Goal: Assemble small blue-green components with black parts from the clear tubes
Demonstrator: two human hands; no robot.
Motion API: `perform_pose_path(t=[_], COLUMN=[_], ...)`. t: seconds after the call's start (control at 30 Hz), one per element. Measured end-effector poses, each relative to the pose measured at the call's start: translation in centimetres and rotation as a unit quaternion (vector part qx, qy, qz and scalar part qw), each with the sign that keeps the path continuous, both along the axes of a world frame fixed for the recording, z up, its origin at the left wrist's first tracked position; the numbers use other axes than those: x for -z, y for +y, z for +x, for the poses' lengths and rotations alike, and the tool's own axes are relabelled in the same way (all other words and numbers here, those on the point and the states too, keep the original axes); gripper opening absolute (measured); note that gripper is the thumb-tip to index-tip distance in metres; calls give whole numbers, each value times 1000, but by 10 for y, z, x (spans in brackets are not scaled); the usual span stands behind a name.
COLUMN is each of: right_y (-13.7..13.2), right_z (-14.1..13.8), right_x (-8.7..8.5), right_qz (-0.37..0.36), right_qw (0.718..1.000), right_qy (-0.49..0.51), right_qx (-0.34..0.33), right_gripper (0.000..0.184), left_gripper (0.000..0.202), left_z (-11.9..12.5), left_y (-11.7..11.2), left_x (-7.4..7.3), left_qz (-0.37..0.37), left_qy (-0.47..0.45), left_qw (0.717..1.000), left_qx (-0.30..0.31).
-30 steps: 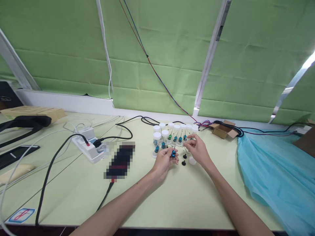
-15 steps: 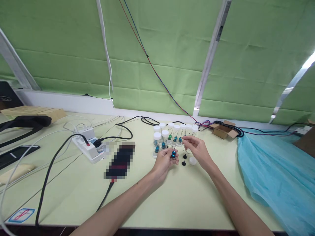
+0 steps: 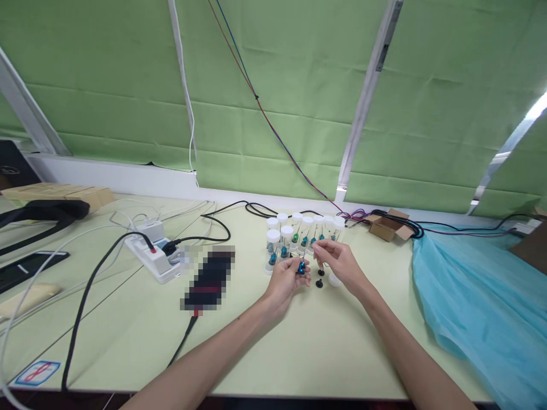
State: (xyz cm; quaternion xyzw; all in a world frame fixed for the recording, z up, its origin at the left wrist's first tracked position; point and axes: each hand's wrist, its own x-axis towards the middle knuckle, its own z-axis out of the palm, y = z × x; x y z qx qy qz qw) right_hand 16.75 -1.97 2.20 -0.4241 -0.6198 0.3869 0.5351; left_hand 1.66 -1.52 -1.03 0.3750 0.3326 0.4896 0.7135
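My left hand (image 3: 282, 283) is closed around a small shiny blue metal piece with a thin stem (image 3: 301, 267), which points upward. Just to its right, my right hand (image 3: 339, 263) has thumb and forefinger pinched together near the top of that stem; whatever lies between those fingertips is too small to make out. Beneath the right hand, two small black stemmed parts (image 3: 319, 283) stand on the table. A white round cap (image 3: 334, 280) lies beside them, partly covered by the hand. Behind both hands are several clear vials with white lids (image 3: 273, 250), holding blue or green pieces with wires.
A blurred dark device (image 3: 209, 279) with a cable lies left of my hands, near a white power strip (image 3: 149, 253). An open cardboard box (image 3: 387, 226) sits at the back right. Blue sheeting (image 3: 461, 302) covers the right side. Black cables (image 3: 231, 228) run along the back.
My right hand has moved left and slightly inward, closer to the stem of the blue piece, and now covers part of the white cap. My left hand has stayed put.
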Motion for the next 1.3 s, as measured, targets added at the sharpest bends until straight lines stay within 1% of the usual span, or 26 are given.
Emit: perform_pose_path(t=[0.1,0.27,0.4,0.57,0.9,1.3], right_y=[-3,-4,-4,-4,-1,0], right_z=[0,-1,-2,-3,-3,-2], right_x=[-3,-3,-2,1,6,7], right_qz=[-17,-59,-84,-89,-90,-85], right_qw=[999,987,980,976,976,979], right_qy=[19,97,117,119,107,88], right_qx=[-39,-112,-136,-159,-166,-166], right_gripper=[36,37,39,36,36,36], left_gripper=[17,19,20,23,22,24], left_z=[0,-1,-1,-1,0,0], left_y=[0,-2,-3,-2,-5,-3], left_x=[0,-2,-2,0,-4,-1], left_qz=[3,7,17,34,53,63], left_qy=[4,6,6,9,-6,-13], left_qw=[1000,1000,1000,999,998,997], left_qx=[-2,6,7,19,31,39])
